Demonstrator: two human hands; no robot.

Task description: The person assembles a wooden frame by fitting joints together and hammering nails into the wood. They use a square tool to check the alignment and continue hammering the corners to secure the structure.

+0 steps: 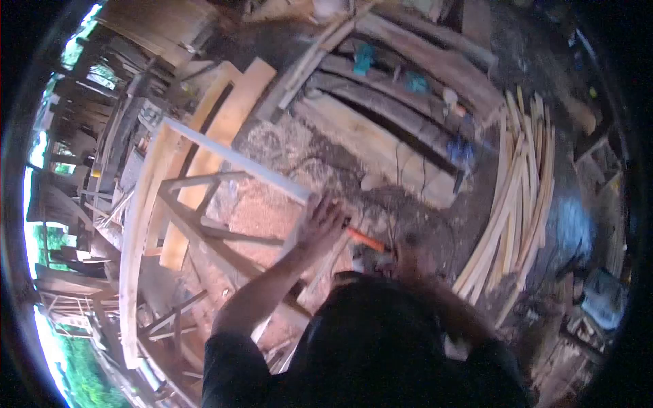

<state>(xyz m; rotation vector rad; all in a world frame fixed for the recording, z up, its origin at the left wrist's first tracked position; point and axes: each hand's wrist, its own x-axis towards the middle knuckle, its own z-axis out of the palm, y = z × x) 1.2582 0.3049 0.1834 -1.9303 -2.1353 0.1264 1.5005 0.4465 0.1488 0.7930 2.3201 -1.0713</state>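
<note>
My left hand (322,221) rests with its fingers over the near end of a long pale wooden piece (238,161), which runs up and left to a corner with another board. Just right of those fingers is an orange bar-shaped object (368,239), slanting down to the right. Its right end lies close to my right hand (411,260), which is dark and blurred; its fingers cannot be made out. Below the pale piece stands a wooden frame of crossing struts (194,238).
Wide boards (228,115) lean beyond the frame. Thick planks (381,143) lie on the ground ahead, with teal objects (364,59) on them. A bundle of thin strips (513,197) lies at the right. Sawdust (269,146) covers the ground.
</note>
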